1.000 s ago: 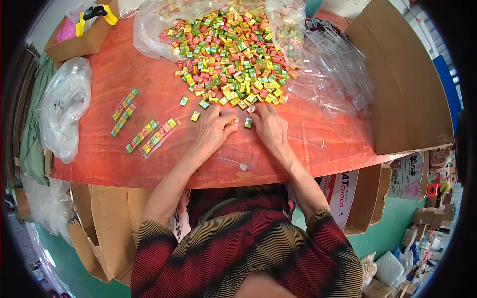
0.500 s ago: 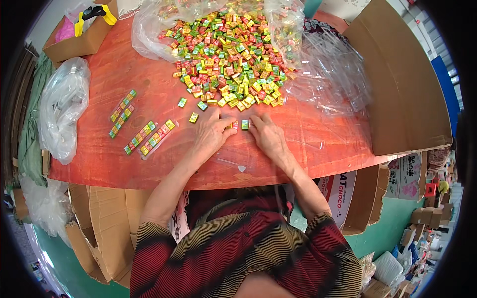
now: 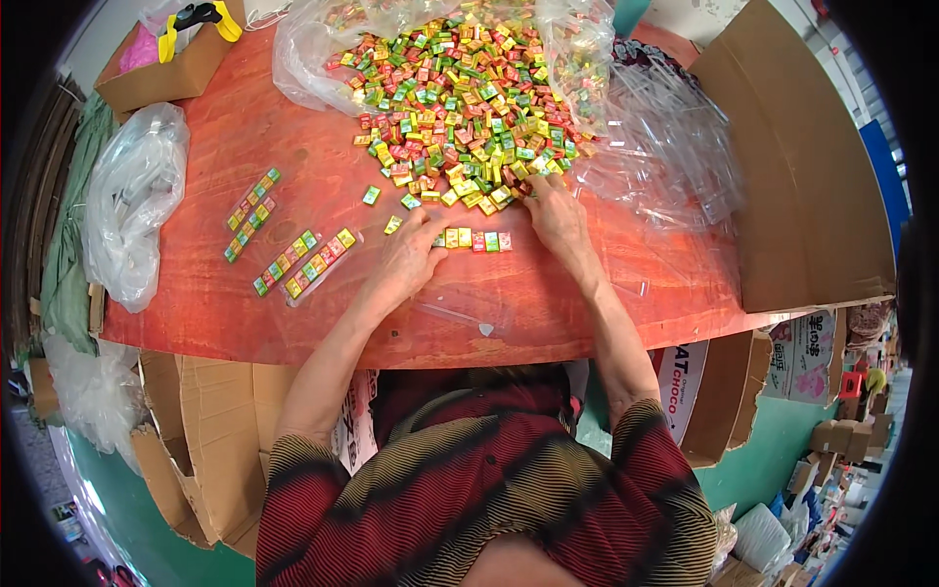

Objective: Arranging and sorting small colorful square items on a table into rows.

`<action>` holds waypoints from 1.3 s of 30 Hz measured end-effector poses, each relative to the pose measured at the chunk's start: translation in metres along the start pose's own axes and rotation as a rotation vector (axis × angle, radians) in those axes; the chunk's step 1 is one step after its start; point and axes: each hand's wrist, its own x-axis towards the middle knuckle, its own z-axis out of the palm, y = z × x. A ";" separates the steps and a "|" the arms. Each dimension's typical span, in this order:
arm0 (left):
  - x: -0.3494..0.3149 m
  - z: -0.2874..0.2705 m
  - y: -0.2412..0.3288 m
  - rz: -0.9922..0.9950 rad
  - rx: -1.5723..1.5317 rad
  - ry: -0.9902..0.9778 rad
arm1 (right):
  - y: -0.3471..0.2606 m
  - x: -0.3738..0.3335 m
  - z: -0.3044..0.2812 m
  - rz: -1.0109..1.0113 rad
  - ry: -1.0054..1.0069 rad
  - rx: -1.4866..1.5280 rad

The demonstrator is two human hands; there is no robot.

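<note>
Though unable to see its 9 o'clock end beneath the left hand (image 3: 403,256), can make out, just toward 12 o'clock from the centre, a short row of small coloured blocks (image 3: 478,240) lying on the red table (image 3: 293,147): from 9 toward 3 o'clock, a partly covered green, two yellows, a red, a green, a pinkish red. Cannot confirm a firm pinch there: thumb and forefinger slightly parted at the covered end, undersides out of sight. Toward 2 o'clock, see the right hand (image 3: 561,223) at the near edge of the pile of blocks (image 3: 460,117), fingers bent, tips lost among the pieces; cannot tell how far parted, or whether closed on one.

Toward 12 o'clock, lose the pile's far end at the upper edge, blurred under a clear plastic bag (image 3: 311,73). Toward 2 o'clock, can hardly separate the heaped clear sleeves (image 3: 675,147).

Compared with half a second ago, see a whole row exposed where only a red and a green block showed between the hands. Find the right hand shifted from beside that green block up to the pile. Between 9 and 10 o'clock, find four strips of blocks (image 3: 285,263) unchanged.
</note>
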 end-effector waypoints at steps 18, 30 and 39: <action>0.004 0.011 -0.008 0.095 0.060 0.113 | 0.011 0.016 0.009 -0.076 0.126 -0.061; 0.000 0.005 -0.010 0.025 0.006 0.066 | -0.058 -0.025 0.018 -0.436 0.041 0.243; 0.000 -0.002 -0.017 -0.009 0.014 0.061 | -0.067 -0.033 0.031 -0.421 -0.067 0.142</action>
